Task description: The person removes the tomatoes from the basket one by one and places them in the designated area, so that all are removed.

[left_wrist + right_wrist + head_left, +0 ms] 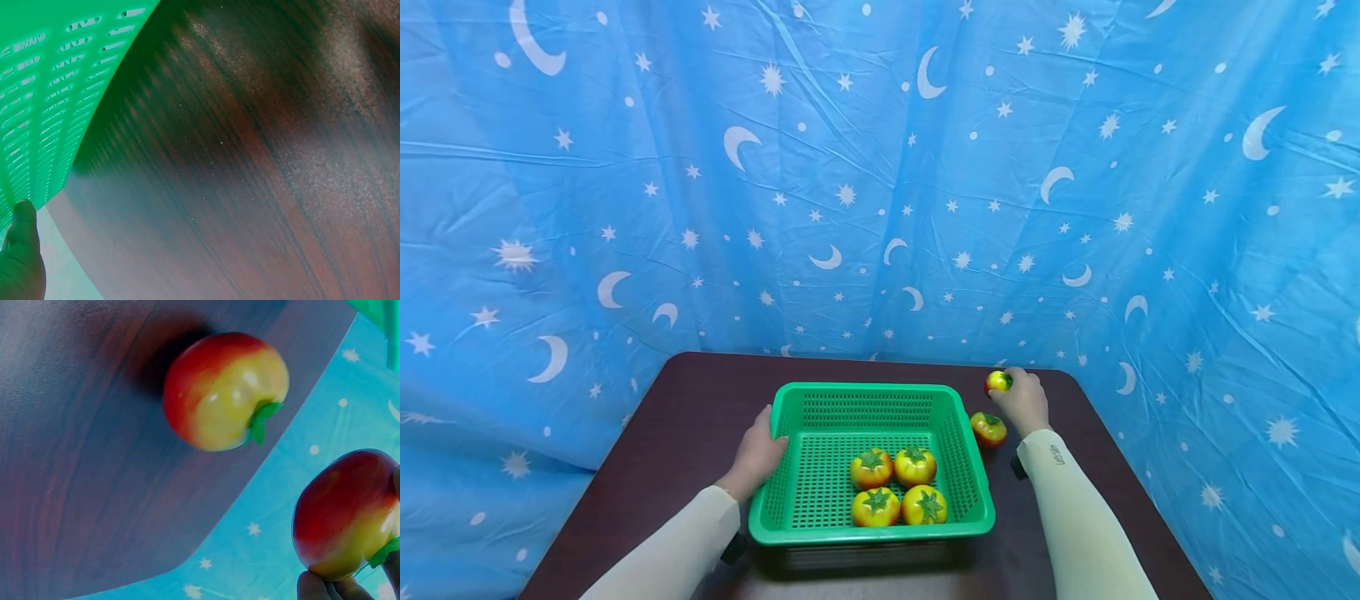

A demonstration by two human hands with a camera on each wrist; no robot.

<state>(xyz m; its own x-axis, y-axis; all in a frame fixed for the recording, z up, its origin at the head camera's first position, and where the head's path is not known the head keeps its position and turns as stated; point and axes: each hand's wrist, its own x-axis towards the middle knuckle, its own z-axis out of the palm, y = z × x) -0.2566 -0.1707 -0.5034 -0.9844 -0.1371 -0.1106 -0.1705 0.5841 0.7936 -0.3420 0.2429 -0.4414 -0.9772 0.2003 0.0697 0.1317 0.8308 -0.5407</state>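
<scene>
A green plastic basket (872,538) with slotted walls holds several red-and-yellow tomatoes (877,507) with green leafy tops, grouped toward its near right. My left hand (760,454) grips the basket's left side; in the left wrist view the thumb (24,234) lies against the slotted wall. Beyond the basket's right side, my right hand (1026,402) pinches a tomato (344,515) between its fingertips, near the table's far edge. Another tomato (225,390) lies on the table between that hand and the basket, its green top tipped sideways.
The dark wood-grain table (700,400) ends not far behind the basket. A blue curtain (865,208) with white moons and stars hangs round the back and both sides. A dark shadow lies on the table below the basket's near side.
</scene>
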